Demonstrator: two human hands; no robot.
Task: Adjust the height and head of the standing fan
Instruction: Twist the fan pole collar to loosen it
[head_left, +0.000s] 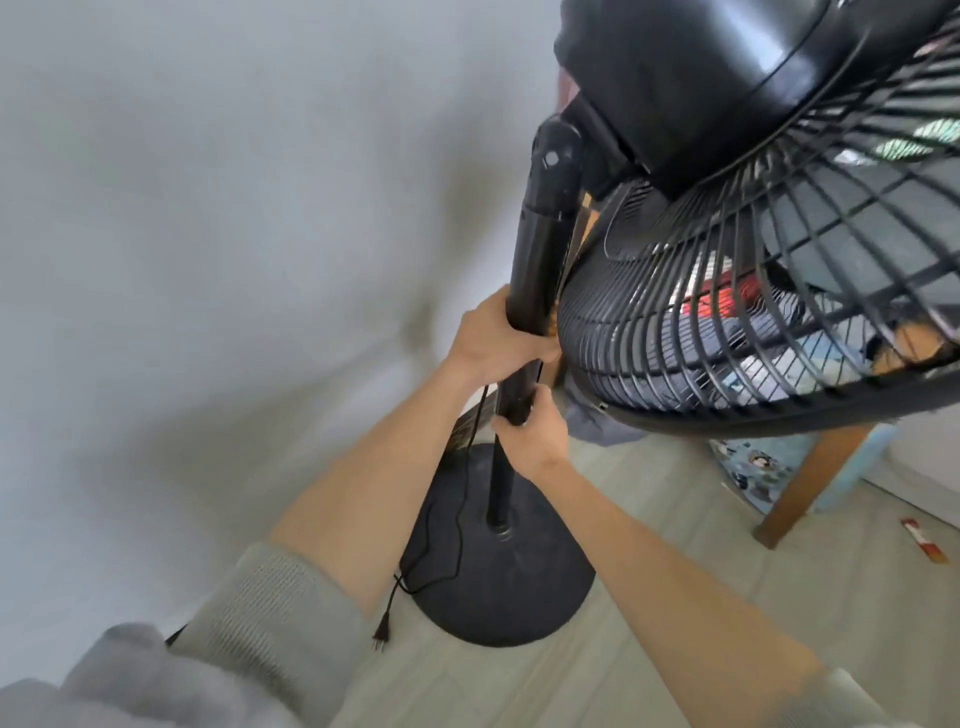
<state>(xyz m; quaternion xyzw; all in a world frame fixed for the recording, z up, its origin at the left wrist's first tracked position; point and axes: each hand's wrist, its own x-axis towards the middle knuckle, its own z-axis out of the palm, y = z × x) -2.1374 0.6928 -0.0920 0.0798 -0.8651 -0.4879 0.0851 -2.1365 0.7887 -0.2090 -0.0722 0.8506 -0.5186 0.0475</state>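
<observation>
The left hand (488, 343) has its grip clenched round the wide upper tube (535, 260) of the standing fan, a smooth, glossy black plastic cylinder, with the fingers curled out of sight behind it. Just below that grip, the right hand (530, 434) is clenched on the collar (514, 400) where the wide tube ends and the thinner lower pole (501, 483) begins; thumb and fingers wrap the joint from the near side. The two hands sit close together, one above the other, on the same column.

Above the left grip the tube rises to a rounded hinge knuckle (556, 156) with a hexagonal bolt head, and beyond that the bulbous, shiny motor housing (727, 78). To the right of both grips spreads the round wire grille (753, 322), thin black ribs fanning outward to a thick rim.

Below the right grip the pole drops into a matt, domed, circular base (509, 582) standing on pale plank flooring (649, 488). A thin black cord (460, 519) hangs down past the base, ending in a two-pin plug (382, 631) lying loose on the floor. Both forearms are bare, with ribbed grey knit sleeves (275, 597) pushed up. A wooden leg (810, 478) slants beyond the grille.
</observation>
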